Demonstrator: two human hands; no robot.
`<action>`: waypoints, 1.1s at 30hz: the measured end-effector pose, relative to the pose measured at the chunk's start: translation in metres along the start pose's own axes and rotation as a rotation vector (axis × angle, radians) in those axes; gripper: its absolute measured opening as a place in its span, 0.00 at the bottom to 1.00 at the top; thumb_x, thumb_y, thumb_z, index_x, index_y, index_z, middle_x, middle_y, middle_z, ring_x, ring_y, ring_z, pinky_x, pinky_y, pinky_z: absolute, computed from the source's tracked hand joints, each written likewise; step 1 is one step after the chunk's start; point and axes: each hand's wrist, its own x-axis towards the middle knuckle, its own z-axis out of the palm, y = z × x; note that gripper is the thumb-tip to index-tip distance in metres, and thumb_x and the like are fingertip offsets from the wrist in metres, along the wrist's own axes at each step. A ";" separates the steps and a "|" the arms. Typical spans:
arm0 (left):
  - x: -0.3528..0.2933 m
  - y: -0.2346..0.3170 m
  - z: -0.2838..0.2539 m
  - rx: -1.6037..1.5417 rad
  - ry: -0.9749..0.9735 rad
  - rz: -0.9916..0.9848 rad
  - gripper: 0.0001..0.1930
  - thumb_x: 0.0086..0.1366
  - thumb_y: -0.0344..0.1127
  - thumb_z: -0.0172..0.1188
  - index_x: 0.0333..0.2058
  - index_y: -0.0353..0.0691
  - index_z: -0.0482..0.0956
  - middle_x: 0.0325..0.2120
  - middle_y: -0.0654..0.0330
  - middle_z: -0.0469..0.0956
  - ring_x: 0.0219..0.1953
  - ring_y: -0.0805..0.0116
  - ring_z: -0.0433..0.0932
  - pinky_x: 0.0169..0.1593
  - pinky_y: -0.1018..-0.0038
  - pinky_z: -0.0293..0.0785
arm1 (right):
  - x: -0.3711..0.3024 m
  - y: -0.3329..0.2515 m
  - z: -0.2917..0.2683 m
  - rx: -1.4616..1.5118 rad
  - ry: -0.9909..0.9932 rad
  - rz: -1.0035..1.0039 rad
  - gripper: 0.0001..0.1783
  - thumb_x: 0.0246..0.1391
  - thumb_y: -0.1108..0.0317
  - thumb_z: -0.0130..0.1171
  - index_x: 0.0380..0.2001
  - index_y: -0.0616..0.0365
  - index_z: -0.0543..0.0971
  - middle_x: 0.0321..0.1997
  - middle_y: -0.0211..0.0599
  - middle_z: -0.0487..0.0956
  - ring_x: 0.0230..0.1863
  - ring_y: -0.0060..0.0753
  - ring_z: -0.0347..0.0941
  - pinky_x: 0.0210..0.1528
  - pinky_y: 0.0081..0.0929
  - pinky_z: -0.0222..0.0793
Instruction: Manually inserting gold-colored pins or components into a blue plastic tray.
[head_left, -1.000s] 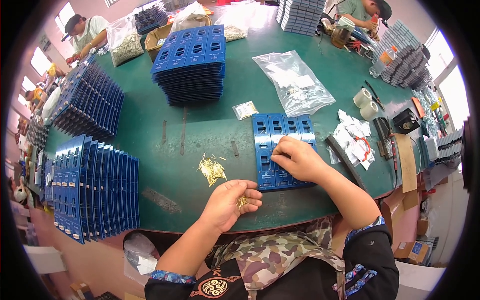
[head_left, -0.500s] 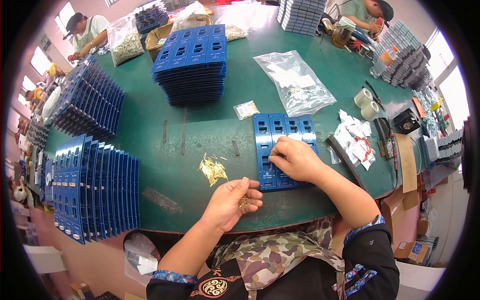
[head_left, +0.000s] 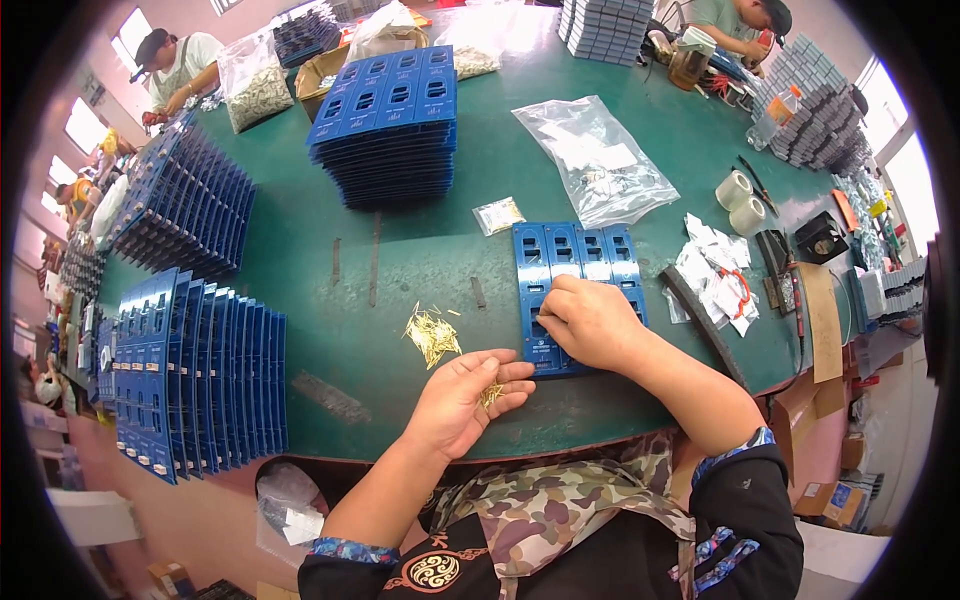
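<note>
A panel of blue circuit boards (head_left: 536, 262) with rectangular cut-outs lies flat on the green table, right of centre. Over its near left part, my right hand (head_left: 592, 325) is bent with thumb and forefinger pinched together at the board; whatever they hold is too small to make out. Just left of the panel's near corner is my left hand (head_left: 465, 398), palm up and fingers curled around several thin brass pins (head_left: 491, 394). A loose pile of the same gold-coloured pins (head_left: 431, 335) lies on the table beyond my left hand.
Tall stacks of blue board panels stand at the back (head_left: 385, 125) and left (head_left: 200, 375). A clear plastic bag (head_left: 600, 165) and a small packet (head_left: 497, 216) lie beyond the panel. A dark strip (head_left: 703, 327), white scraps (head_left: 715, 265) and tape rolls (head_left: 740, 200) sit right. Two people work across the table.
The whole view has shifted slightly. My left thumb has lowered a little and its fingers have loosened, showing more of the pins. My right hand stays at nearly the same spot on the panel.
</note>
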 end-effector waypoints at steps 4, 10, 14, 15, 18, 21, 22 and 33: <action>-0.001 -0.001 -0.003 0.048 0.013 -0.006 0.14 0.70 0.37 0.49 0.45 0.30 0.72 0.38 0.49 0.78 0.37 0.62 0.81 0.40 0.73 0.81 | -0.002 0.000 -0.002 0.040 0.011 0.002 0.06 0.49 0.66 0.59 0.25 0.57 0.77 0.29 0.38 0.74 0.32 0.45 0.75 0.35 0.38 0.72; 0.000 0.000 -0.009 0.067 0.001 -0.015 0.17 0.69 0.43 0.51 0.41 0.32 0.73 0.33 0.53 0.79 0.33 0.66 0.80 0.35 0.77 0.80 | -0.011 0.002 -0.007 0.097 0.082 0.006 0.05 0.49 0.66 0.60 0.28 0.55 0.80 0.30 0.36 0.74 0.33 0.42 0.75 0.34 0.36 0.72; 0.000 0.001 -0.006 0.082 0.033 -0.017 0.19 0.69 0.46 0.51 0.41 0.32 0.73 0.33 0.53 0.79 0.33 0.66 0.80 0.34 0.78 0.80 | -0.016 -0.002 -0.007 0.065 0.058 -0.083 0.07 0.49 0.67 0.59 0.32 0.54 0.81 0.31 0.34 0.74 0.33 0.39 0.75 0.33 0.35 0.72; 0.000 0.001 -0.005 0.026 0.036 -0.013 0.17 0.69 0.43 0.51 0.41 0.32 0.74 0.33 0.52 0.80 0.33 0.64 0.81 0.34 0.76 0.80 | -0.016 -0.003 -0.007 0.028 0.034 -0.106 0.07 0.49 0.68 0.59 0.33 0.54 0.81 0.31 0.34 0.74 0.33 0.39 0.75 0.32 0.34 0.72; -0.001 0.004 0.003 -0.057 0.037 -0.003 0.14 0.70 0.39 0.50 0.42 0.31 0.74 0.35 0.50 0.80 0.35 0.60 0.82 0.36 0.74 0.81 | -0.017 -0.005 -0.011 -0.054 -0.006 -0.111 0.08 0.47 0.70 0.58 0.33 0.55 0.81 0.30 0.34 0.73 0.33 0.38 0.75 0.33 0.34 0.73; 0.000 0.003 0.002 -0.078 0.023 0.019 0.14 0.70 0.35 0.48 0.45 0.29 0.73 0.39 0.47 0.79 0.39 0.57 0.81 0.41 0.71 0.81 | -0.015 -0.005 -0.014 -0.069 -0.030 -0.139 0.09 0.46 0.71 0.57 0.33 0.56 0.82 0.30 0.35 0.73 0.32 0.38 0.75 0.33 0.35 0.73; 0.000 0.003 0.000 -0.072 0.012 0.037 0.14 0.70 0.34 0.48 0.46 0.29 0.73 0.40 0.45 0.79 0.41 0.56 0.81 0.42 0.70 0.81 | -0.015 -0.005 -0.015 -0.064 -0.027 -0.142 0.09 0.46 0.71 0.57 0.33 0.56 0.82 0.30 0.35 0.73 0.32 0.38 0.75 0.33 0.35 0.73; 0.002 0.000 -0.001 -0.088 -0.072 -0.019 0.15 0.71 0.38 0.47 0.43 0.30 0.75 0.34 0.48 0.80 0.36 0.57 0.82 0.38 0.72 0.82 | -0.008 -0.019 -0.017 0.382 0.027 -0.102 0.08 0.50 0.68 0.60 0.34 0.57 0.80 0.33 0.38 0.75 0.35 0.42 0.75 0.36 0.36 0.72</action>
